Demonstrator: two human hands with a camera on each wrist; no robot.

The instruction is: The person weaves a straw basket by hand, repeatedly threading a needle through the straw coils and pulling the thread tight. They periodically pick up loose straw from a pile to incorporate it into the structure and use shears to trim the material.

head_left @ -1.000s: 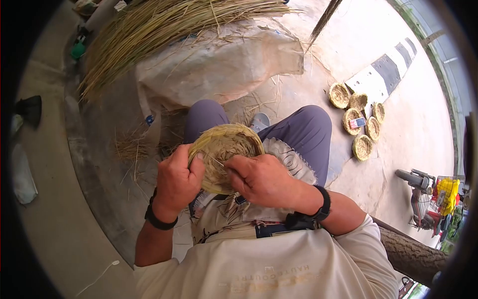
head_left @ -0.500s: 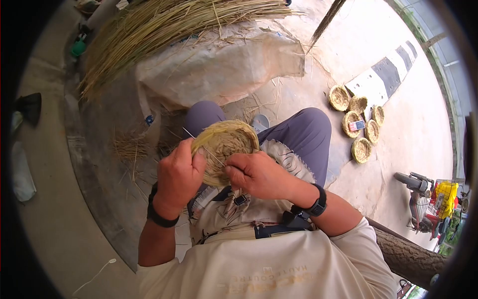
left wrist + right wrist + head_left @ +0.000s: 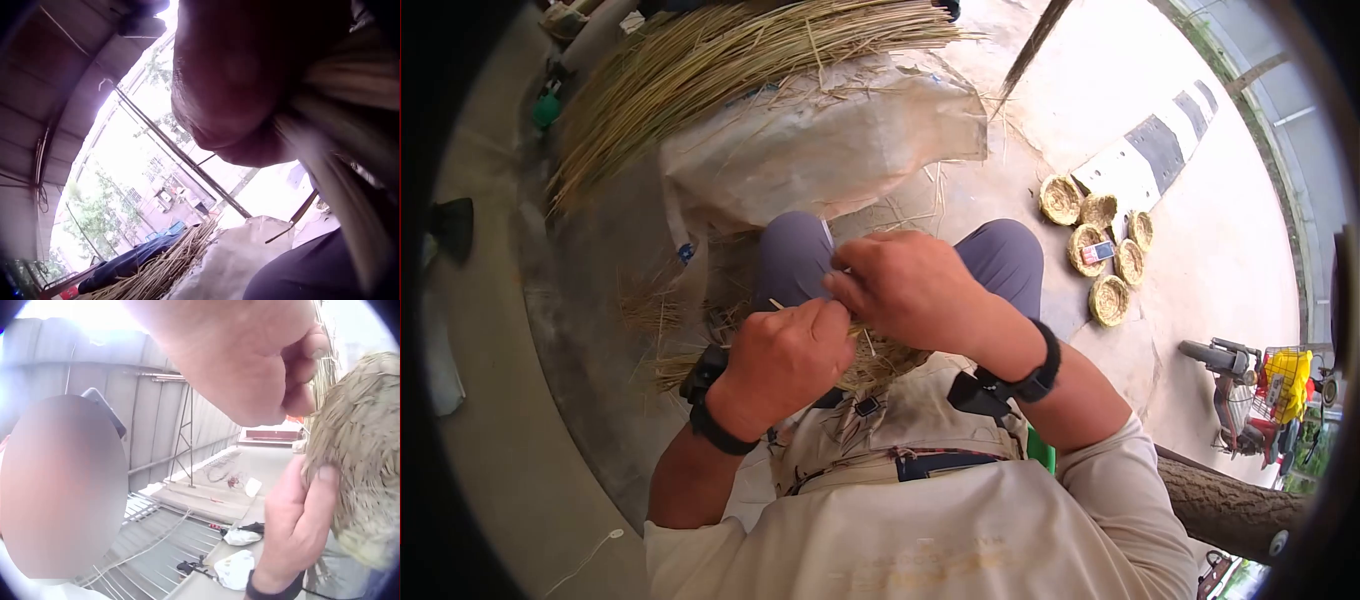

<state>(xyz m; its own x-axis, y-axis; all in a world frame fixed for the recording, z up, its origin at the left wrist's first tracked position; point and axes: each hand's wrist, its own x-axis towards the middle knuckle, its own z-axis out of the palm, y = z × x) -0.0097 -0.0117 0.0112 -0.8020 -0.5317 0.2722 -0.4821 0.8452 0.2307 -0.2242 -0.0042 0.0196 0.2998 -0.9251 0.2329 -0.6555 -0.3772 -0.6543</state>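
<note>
A round woven straw basket (image 3: 365, 444) is in the lap, tilted so that the right wrist view shows its outer side. In the head view the hands cover much of the basket (image 3: 882, 362). My left hand (image 3: 788, 355) grips its rim, the thumb pressed flat on the weave in the right wrist view. Across the rim, the right hand (image 3: 915, 285) is raised close to the left, fingers curled in a pinch. A thin pale streak like the needle (image 3: 828, 232) shows by its fingertips. Blurred straw strands (image 3: 337, 181) pass beside the left hand in the left wrist view.
A large bundle of straw (image 3: 740, 70) lies on a pale sheet (image 3: 830, 150) in front. Several finished straw baskets (image 3: 1109, 300) sit on the floor to the right, one holding a small red-and-blue box (image 3: 1097, 252). Farther right are a log (image 3: 1230, 505) and a parked scooter (image 3: 1245, 400).
The right hand has moved from inside the basket up and over to the far side of the rim. The basket has tipped, hiding its inside. The needle no longer shows crossing the rim.
</note>
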